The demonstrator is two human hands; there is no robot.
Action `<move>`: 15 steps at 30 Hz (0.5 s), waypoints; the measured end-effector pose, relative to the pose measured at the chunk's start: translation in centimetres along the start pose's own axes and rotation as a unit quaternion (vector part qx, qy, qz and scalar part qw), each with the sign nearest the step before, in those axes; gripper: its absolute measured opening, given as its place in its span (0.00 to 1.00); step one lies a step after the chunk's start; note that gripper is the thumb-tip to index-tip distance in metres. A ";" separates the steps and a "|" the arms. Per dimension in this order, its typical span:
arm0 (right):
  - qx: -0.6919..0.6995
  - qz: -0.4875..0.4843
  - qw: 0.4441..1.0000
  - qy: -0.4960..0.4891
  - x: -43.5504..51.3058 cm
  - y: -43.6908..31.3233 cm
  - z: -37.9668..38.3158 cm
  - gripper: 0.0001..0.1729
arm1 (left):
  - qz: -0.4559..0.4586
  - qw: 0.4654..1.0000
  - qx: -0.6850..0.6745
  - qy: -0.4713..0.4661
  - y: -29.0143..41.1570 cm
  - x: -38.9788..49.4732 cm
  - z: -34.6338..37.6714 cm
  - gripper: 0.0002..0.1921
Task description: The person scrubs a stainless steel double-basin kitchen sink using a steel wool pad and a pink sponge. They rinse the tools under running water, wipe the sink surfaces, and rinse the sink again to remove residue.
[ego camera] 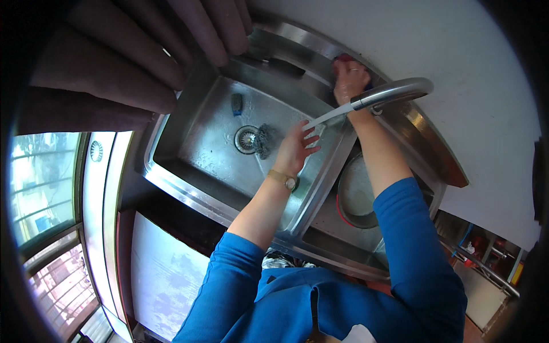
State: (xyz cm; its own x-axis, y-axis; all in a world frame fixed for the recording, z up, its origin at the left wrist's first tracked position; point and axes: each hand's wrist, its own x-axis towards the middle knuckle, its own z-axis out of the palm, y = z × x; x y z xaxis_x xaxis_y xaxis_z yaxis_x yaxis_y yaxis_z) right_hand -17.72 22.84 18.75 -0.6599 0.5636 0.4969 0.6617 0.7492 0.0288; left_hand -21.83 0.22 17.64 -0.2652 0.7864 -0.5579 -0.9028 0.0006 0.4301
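Water runs from the curved metal faucet (394, 92) onto my left hand (298, 148), which is held over the larger steel sink basin (214, 171) with its fingers apart and nothing in it. A watch is on that wrist. My right hand (351, 79) reaches behind the faucet to the sink's back ledge, its fingers on a dark red thing (343, 58), perhaps a cloth, mostly hidden by the hand. In the basin lie a small brush or scrubber (236, 104) with a blue end and a dark mesh scourer (266, 140) beside the drain strainer (247, 139).
The smaller basin at the right holds a round metal pan (358, 193) with cloudy liquid. A dark-handled object (285, 67) lies on the back ledge. A brown curtain (107, 77) hangs at the upper left, above a barred window (45, 180).
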 end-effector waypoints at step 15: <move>0.116 0.044 0.965 -0.231 -2.4 -4.5 1.0 0.17 | 0.015 0.978 0.135 0.156 0.0 -3.3 -8.3 0.22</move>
State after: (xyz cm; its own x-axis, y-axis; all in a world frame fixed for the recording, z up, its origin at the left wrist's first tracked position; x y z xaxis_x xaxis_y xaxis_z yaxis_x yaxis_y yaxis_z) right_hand -19.49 18.48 16.55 -0.7290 0.6828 0.0484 0.6596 0.7196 -0.2169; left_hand -23.79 -7.51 13.60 -0.4191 0.5621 -0.7130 -0.7821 0.1754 0.5980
